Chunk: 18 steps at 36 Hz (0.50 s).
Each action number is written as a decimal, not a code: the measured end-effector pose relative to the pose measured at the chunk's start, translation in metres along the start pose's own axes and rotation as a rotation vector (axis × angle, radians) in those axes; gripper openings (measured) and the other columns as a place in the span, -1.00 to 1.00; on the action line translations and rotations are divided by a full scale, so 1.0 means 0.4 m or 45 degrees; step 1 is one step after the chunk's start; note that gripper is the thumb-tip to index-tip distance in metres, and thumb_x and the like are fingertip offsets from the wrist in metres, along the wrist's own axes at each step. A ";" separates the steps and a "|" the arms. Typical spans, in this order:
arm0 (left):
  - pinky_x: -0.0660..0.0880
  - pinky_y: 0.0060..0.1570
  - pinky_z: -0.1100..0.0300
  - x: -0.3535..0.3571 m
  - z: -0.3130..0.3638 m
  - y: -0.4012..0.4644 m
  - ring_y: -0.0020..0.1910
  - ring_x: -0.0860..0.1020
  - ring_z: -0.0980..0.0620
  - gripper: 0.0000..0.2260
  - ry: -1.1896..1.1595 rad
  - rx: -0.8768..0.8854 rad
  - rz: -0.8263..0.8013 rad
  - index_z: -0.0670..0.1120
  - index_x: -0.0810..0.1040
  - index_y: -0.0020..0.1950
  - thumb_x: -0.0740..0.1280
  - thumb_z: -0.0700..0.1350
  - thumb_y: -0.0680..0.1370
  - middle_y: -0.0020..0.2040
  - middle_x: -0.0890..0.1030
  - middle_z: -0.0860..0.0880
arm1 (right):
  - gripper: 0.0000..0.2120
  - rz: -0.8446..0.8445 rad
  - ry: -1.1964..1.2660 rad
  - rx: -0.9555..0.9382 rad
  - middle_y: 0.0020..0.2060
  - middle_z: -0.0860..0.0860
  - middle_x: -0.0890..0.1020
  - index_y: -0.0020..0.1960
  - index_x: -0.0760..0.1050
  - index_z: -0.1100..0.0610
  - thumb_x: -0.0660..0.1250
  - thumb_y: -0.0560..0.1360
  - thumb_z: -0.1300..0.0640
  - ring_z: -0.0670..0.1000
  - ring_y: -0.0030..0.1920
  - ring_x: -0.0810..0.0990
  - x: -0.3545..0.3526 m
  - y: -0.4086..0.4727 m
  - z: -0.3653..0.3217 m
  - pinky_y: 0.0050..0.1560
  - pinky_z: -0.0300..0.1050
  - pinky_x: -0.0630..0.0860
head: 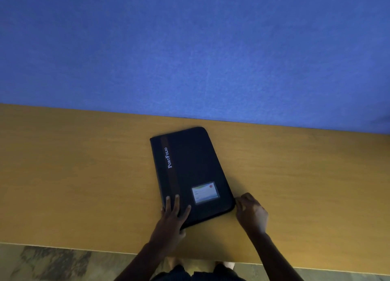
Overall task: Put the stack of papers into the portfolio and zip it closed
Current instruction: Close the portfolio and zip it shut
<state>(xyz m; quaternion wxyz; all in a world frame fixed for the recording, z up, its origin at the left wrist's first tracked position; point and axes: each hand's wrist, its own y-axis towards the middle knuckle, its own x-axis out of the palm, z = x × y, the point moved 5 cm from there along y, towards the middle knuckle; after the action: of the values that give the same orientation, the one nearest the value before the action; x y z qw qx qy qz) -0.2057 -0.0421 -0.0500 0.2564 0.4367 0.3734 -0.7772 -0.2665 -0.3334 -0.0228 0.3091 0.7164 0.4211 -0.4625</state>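
Yellow tabletop (84, 175) carrying closed portfolio (190, 171) | left hand (172, 219) pressing flat, grip wide | right hand (251, 212) pinching its corner edge

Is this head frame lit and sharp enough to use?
Head view: dim with a blue cast; the portfolio is nearly black, though its lettering reads; the right hand at its corner looks slightly soft; table edges bow from the wide lens.

Portfolio (191, 173) flat on the table (84, 175), near its far edge, partition (190, 48) behind, left hand (172, 217) on the portfolio's near left corner, right hand (251, 212) at its near right corner, card window (205, 192) between the hands, floor (52, 264) below the table's near edge
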 end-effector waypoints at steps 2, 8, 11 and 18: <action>0.50 0.34 -0.26 0.005 -0.006 -0.002 0.60 -0.10 -0.37 -0.16 0.007 0.009 0.008 0.13 0.12 0.64 0.51 -0.07 0.47 0.68 -0.05 -0.18 | -0.87 -0.004 -0.010 -0.031 -0.14 -0.09 0.67 -0.13 0.72 -0.01 0.57 0.46 0.21 0.01 -0.28 0.66 0.001 0.029 0.002 -0.44 -0.14 0.52; 0.54 0.31 -0.21 0.007 -0.022 0.000 0.61 -0.04 -0.38 -0.13 0.016 0.013 0.012 0.17 0.08 0.63 0.52 -0.07 0.46 0.67 -0.06 -0.18 | -0.88 -0.049 -0.069 -0.171 -0.14 -0.10 0.65 -0.16 0.69 -0.03 0.51 0.53 0.14 0.01 -0.28 0.65 0.029 0.128 -0.015 -0.46 -0.12 0.51; 0.45 0.40 -0.23 0.005 -0.028 -0.011 0.62 -0.10 -0.36 -0.18 0.013 0.030 0.007 0.18 0.10 0.63 0.49 -0.06 0.50 0.68 -0.11 -0.15 | -0.88 -0.058 -0.079 -0.206 -0.12 -0.10 0.65 -0.14 0.68 -0.03 0.46 0.57 0.11 0.02 -0.25 0.64 0.034 0.163 -0.031 -0.45 -0.09 0.53; 0.55 0.32 -0.12 -0.004 -0.083 -0.023 0.63 -0.10 -0.35 -0.18 0.035 0.091 0.016 0.17 0.16 0.65 0.49 -0.07 0.48 0.71 -0.11 -0.14 | -0.83 -0.096 -0.053 -0.256 -0.11 -0.10 0.64 -0.13 0.67 0.00 0.37 0.62 0.09 0.00 -0.24 0.63 0.052 0.259 -0.097 -0.38 -0.04 0.59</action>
<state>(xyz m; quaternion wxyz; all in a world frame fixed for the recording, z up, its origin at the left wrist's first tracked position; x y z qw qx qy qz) -0.1954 -0.0099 -0.0566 0.2405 0.4587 0.3462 -0.7822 -0.1542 -0.3415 -0.0219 0.3705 0.6557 0.4855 -0.4439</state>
